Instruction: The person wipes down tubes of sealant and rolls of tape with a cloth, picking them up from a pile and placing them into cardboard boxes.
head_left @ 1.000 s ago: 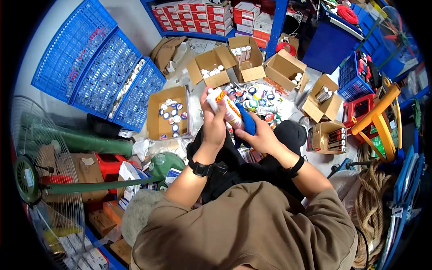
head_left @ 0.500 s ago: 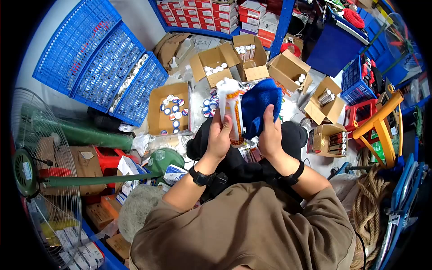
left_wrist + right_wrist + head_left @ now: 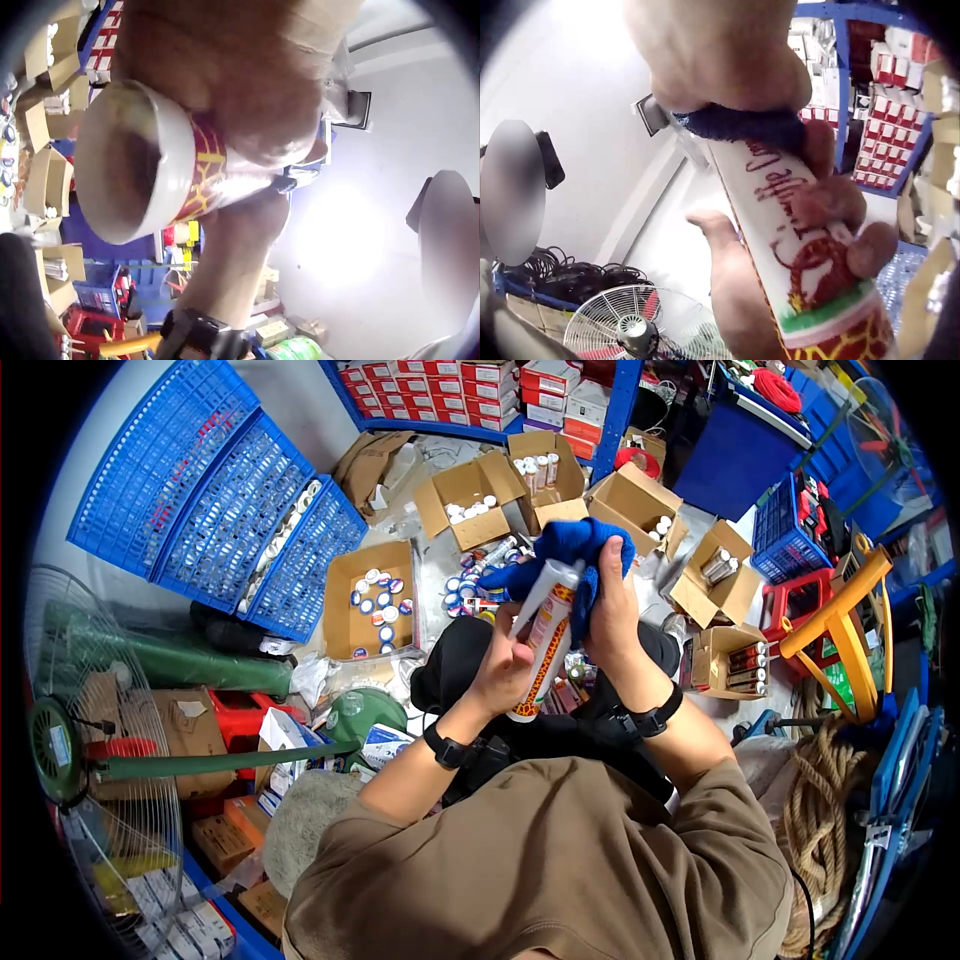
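My left hand (image 3: 503,672) grips a white sealant cartridge (image 3: 548,645) with a giraffe-spot pattern, held slantwise above the lap. Its tapered end points up, and the left wrist view shows the hollow bottom rim (image 3: 174,161). A bunched blue cloth (image 3: 580,542) is in my right hand (image 3: 615,615), the thumb lying over it, beside the cartridge's upper end. In the right wrist view the cloth (image 3: 742,126) wraps close across the cartridge (image 3: 780,232), whose red lettering and giraffe picture show, with the left fingers around its side.
Open cardboard boxes (image 3: 338,600) with caps and cartridges form an arc ahead. Loose rolls and tubes (image 3: 465,588) lie on the floor between them. Blue crates (image 3: 235,510) and a fan (image 3: 110,760) stand left; a yellow metal frame (image 3: 840,625) and rope (image 3: 825,830) are right.
The cartridge was first slanted left with cloth at its lower end, then more upright with the cloth spread apart from it. Now it tilts right and the cloth is bunched at its upper end.
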